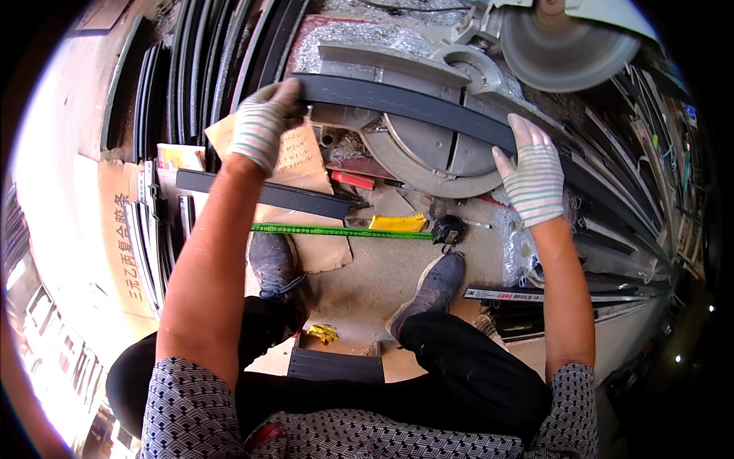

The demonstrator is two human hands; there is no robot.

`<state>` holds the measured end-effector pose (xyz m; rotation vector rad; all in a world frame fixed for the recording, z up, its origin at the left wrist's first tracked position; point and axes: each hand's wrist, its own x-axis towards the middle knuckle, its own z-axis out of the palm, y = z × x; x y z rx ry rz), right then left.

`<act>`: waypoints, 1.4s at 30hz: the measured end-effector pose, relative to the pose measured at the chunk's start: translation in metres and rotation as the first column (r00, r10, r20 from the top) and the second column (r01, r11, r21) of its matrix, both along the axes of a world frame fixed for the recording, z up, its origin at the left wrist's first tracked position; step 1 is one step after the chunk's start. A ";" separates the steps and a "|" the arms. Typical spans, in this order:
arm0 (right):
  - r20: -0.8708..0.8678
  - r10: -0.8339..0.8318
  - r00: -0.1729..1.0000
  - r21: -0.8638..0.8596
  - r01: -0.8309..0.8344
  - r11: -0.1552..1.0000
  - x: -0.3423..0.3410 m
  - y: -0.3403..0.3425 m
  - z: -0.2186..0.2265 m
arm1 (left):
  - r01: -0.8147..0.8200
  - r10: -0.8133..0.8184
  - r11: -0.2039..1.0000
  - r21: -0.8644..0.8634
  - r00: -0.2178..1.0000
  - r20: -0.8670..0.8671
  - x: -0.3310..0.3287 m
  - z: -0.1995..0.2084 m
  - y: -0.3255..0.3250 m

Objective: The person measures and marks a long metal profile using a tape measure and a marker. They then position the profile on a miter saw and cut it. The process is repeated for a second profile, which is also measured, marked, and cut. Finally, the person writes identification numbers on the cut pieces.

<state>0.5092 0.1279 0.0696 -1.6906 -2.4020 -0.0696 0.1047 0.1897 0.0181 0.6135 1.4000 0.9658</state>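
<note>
A long dark grey profile [405, 101] lies across the round base of a miter saw [428, 145]. My left hand [258, 128], in a striped white glove, is closed around its left end. Further right, my right hand [533, 174], gloved alike, grips the profile with the thumb on the near side and the fingers on the far side. Past that hand, where the profile ends is hard to make out. The saw's round blade [569, 50] is raised at the upper right, apart from the profile.
Between my feet and the saw are a green tape measure [344, 230], a yellow-handled tool [397, 222], a red-handled tool [353, 180], a shorter dark profile [264, 194] and cardboard [306, 157]. Dark strips [218, 61] stand at the upper left; more profiles [619, 161] lie right.
</note>
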 end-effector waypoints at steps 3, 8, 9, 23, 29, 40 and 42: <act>-0.063 -0.011 0.998 0.024 0.012 1.000 0.005 -0.036 0.002 | 0.000 -0.001 1.000 -0.008 0.998 -0.063 -0.036 -0.012 0.015; -0.130 -0.101 0.986 -0.259 0.065 0.964 0.003 -0.114 -0.040 | -0.039 0.034 0.999 -0.026 0.985 -0.169 -0.085 -0.036 0.027; -0.115 -0.128 0.985 -0.336 0.082 0.938 0.000 -0.127 -0.048 | -0.049 0.041 0.998 -0.040 0.983 -0.179 -0.086 -0.034 0.029; 0.113 0.000 0.994 -0.732 0.083 0.676 -0.025 -0.150 -0.089 | 0.096 -0.120 0.986 -0.136 0.976 -0.184 -0.098 -0.023 0.036; -0.042 -0.051 0.998 -0.713 0.006 0.701 -0.014 -0.178 -0.104 | 0.123 -0.162 0.982 -0.141 0.935 -0.316 -0.092 -0.007 0.037; -0.197 -0.176 0.964 -0.551 0.039 0.833 0.019 -0.143 -0.040 | 0.207 -0.011 0.963 0.174 0.673 -0.739 -0.097 0.056 0.074; -0.205 -0.122 0.971 -0.416 0.027 0.909 0.029 -0.126 -0.031 | 0.252 -0.014 0.945 0.209 0.668 -0.744 -0.091 0.068 0.079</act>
